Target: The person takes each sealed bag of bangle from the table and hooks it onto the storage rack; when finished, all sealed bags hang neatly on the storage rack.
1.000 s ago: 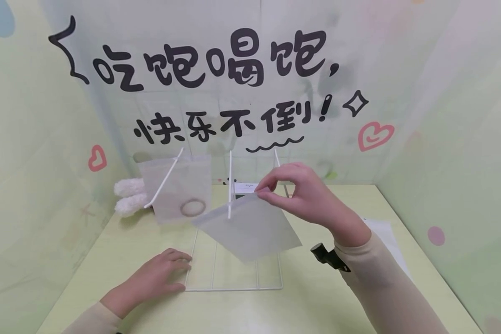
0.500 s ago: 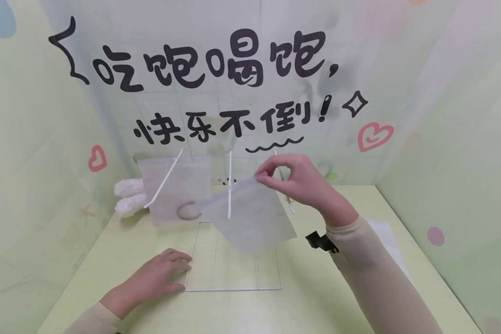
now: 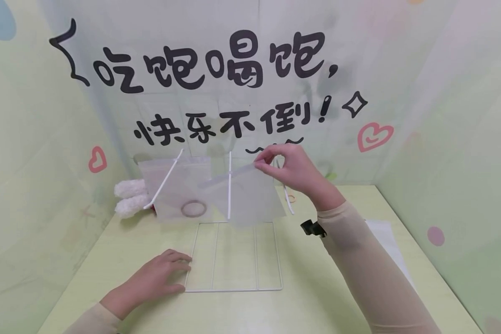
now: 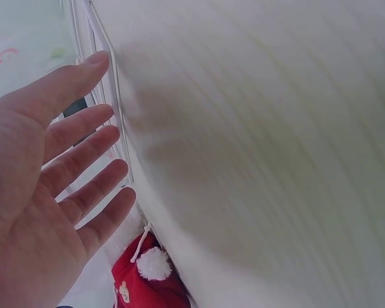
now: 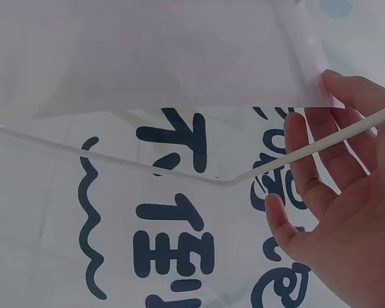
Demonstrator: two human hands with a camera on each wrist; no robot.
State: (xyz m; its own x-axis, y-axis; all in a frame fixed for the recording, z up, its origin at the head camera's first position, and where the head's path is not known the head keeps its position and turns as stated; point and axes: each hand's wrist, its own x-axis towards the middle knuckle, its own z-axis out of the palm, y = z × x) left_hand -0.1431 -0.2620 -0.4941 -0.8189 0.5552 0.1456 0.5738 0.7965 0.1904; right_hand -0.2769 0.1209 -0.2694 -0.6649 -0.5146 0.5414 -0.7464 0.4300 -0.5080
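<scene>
My right hand [image 3: 292,169] pinches the top right corner of a frosted translucent bag [image 3: 256,199]. The bag hangs tilted, its top strip crossing the middle white prong [image 3: 229,197] of a wire rack [image 3: 234,291]; whether the prong passes through it, I cannot tell. Another frosted bag [image 3: 167,190] hangs at the left prong [image 3: 164,178], and a brownish ring [image 3: 194,208] shows at its lower part. With fingers extended, my left hand [image 3: 156,278] rests at the left side of the rack's base. In the right wrist view, thumb and forefinger hold the bag's edge [image 5: 321,83].
Behind the left bag lies a fluffy white plush [image 3: 129,199]; the left wrist view shows a red plush garment [image 4: 147,276] with a white pompom. A white sheet [image 3: 388,241] is on the table at the right. Printed walls [image 3: 455,139] enclose the table's back and sides.
My right hand has risen and moved slightly forward, lifting the bag's corner up along the middle prong. My left hand has stayed at the rack base.
</scene>
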